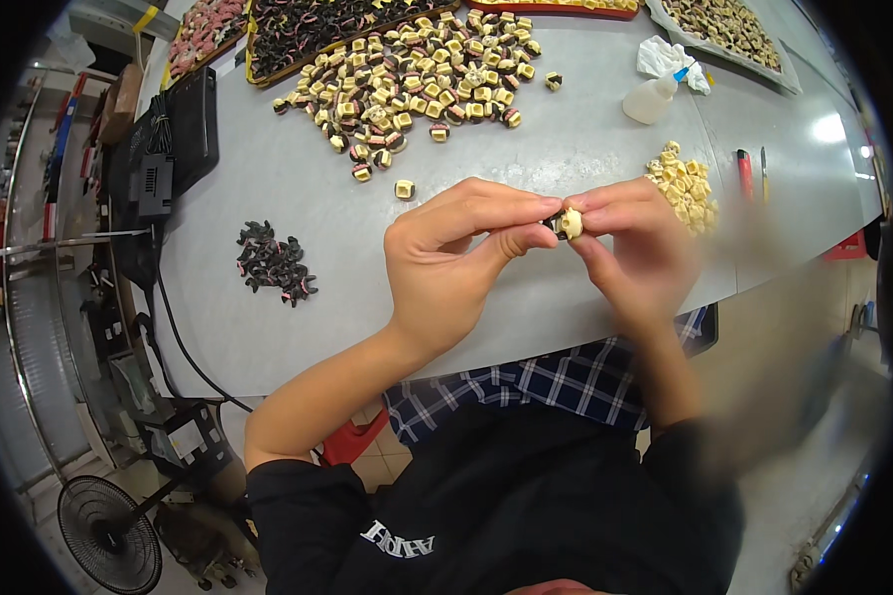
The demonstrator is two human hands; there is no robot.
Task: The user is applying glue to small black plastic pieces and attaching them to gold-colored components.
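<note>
My left hand (451,253) and my right hand (637,248) meet over the table, fingertips pinched. Between the left fingertips is a small black piece (555,226), mostly covered by the thumb and fingers. Pressed against it is a small cream-coloured piece (573,223), which the right thumb and fingers grip. Beyond the hands spreads a large heap of assembled cream-and-black pieces (427,84) with pink bands, one assembled piece (404,189) lying apart nearest the left hand. A pile of loose cream pieces (687,193) sits just past the right hand. Loose black-and-pink pieces (271,263) lie at the left.
At the back stand a tray of black-and-pink pieces (322,35), pink pieces (206,28) and a tray of assembled pieces (729,35). A white squeeze bottle (651,100), crumpled tissue (671,61), red cutter (744,175) and thin tool (764,174) lie right; black equipment (191,117) edges the left.
</note>
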